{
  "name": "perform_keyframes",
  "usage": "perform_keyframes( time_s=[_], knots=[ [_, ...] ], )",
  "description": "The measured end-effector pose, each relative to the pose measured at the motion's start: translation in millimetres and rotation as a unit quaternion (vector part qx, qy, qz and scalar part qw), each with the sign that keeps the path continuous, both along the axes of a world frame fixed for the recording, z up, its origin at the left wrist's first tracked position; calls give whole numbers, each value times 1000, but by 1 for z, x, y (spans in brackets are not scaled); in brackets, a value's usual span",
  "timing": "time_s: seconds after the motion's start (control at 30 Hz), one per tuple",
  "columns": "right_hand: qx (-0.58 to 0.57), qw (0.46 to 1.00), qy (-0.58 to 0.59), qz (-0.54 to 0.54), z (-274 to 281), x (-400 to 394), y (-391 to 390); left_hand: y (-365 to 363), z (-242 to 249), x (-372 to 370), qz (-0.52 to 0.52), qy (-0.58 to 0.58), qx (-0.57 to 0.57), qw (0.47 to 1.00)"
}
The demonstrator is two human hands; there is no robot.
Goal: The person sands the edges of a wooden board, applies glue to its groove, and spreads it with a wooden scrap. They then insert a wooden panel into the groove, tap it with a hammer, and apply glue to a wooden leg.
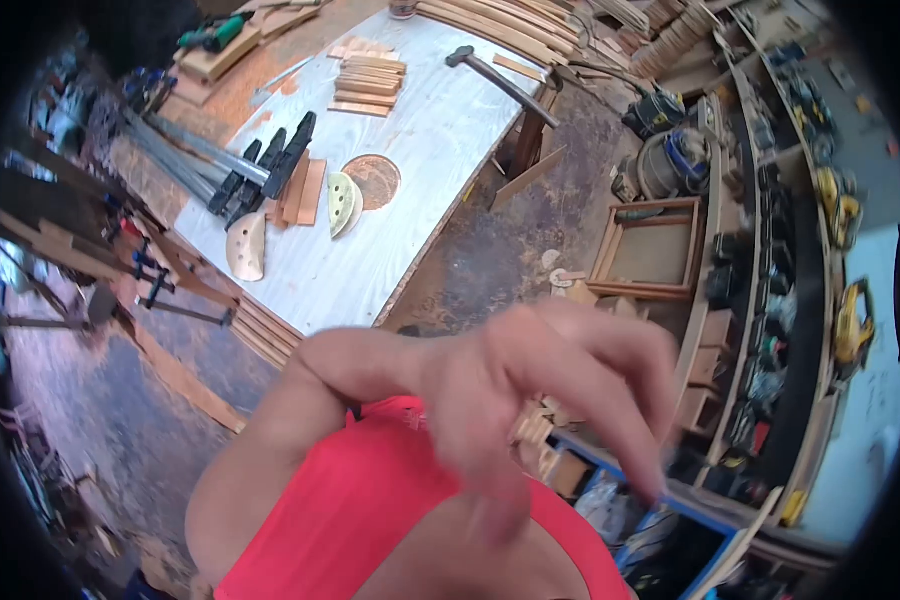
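My left hand (550,390) is raised close to the camera, in front of my red top. It reaches across from the left, with fingers curved and apart and nothing visible between them; its edges are slightly blurred. My right hand is out of view. Beyond the left arm stands a pale-topped workbench (360,270). On it lie a half-round wooden piece with holes (247,247), a pale green half-round piece with holes (344,205) and a round brown disc-like patch (378,180). A hammer (500,85) rests along the bench's right edge.
Wood strips (365,82) are stacked on the bench, near black-ended bar clamps (270,165). A wooden frame (650,247) and a shop vacuum (670,163) stand on the right. Tool shelves (760,260) line that side, with yellow power tools (854,330).
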State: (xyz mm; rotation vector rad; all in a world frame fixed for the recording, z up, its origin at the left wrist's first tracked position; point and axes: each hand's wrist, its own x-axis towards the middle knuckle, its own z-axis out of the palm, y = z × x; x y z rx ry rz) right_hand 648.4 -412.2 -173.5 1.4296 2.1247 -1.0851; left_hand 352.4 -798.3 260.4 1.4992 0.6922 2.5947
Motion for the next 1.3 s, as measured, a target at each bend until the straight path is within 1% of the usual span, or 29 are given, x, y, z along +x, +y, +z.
perform_keyframes(
  time_s=[0.07,0.13,0.2,0.23,0.27,0.33,0.37,0.4,0.43,0.47,0.5,0.53,0.57,0.6,0.67,0.73,0.8,0.83,0.9,0.93,0.97,1.07,1.1,1.2,1.23,1.3],
  knots=[
    [102,987,26,121,14,-75,45,-13,28,-7,33,30,64,997],
    [198,950,81,226,34,-172,79,-27,40,-13,78,40,89,992],
    [264,904,166,294,66,-271,84,-37,48,-18,120,51,98,987],
    [206,919,153,298,139,-324,39,-42,51,-20,147,54,98,983],
    [142,887,298,322,152,-364,23,-44,52,-23,177,52,93,979],
    [152,862,331,352,162,-429,-11,-50,50,-28,249,41,61,966],
    [164,835,350,392,171,-460,-30,-49,45,-37,291,31,33,956],
    [178,803,373,429,188,-490,-53,-49,31,-45,345,-10,-31,938],
    [227,759,393,466,204,-518,-71,-46,12,-52,393,-50,-92,914],
    [275,711,415,497,217,-545,-88,-41,-12,-57,435,-100,-164,880],
    [322,661,432,522,226,-571,-101,-33,-38,-61,451,-163,-218,850],
    [333,649,435,528,231,-595,-113,-27,-65,-62,501,-200,-296,789],
    [344,637,437,534,236,-621,-123,-21,-94,-64,546,-236,-366,716],
    [356,624,439,540,238,-646,-127,-15,-129,-63,585,-253,-404,656],
    [291,638,369,610,201,-702,-118,0,-187,-52,618,-350,-452,539],
    [162,682,337,628,194,-720,-116,31,-210,-45,648,-463,-404,450],
    [118,659,385,635,176,-741,-109,65,-215,-39,654,-550,-345,388],
    [114,647,411,632,179,-748,-111,79,-215,-47,655,-593,-307,353],
    [124,619,413,656,198,-777,-123,103,-210,-62,646,-617,-292,342],
    [129,606,412,669,208,-790,-131,117,-199,-69,639,-630,-285,337],
    [140,579,430,678,216,-807,-145,125,-186,-79,637,-630,-306,321],
    [158,535,390,733,233,-855,-185,120,-211,-89,676,-508,-391,364],
    [150,519,397,742,234,-867,-197,117,-197,-97,690,-471,-419,355],
    [141,524,407,735,227,-891,-230,100,-202,-103,722,-436,-437,311],
    [147,521,397,741,226,-893,-242,95,-205,-105,732,-446,-422,293],
    [143,522,408,735,223,-897,-273,84,-207,-107,743,-452,-407,280]
  ],
)
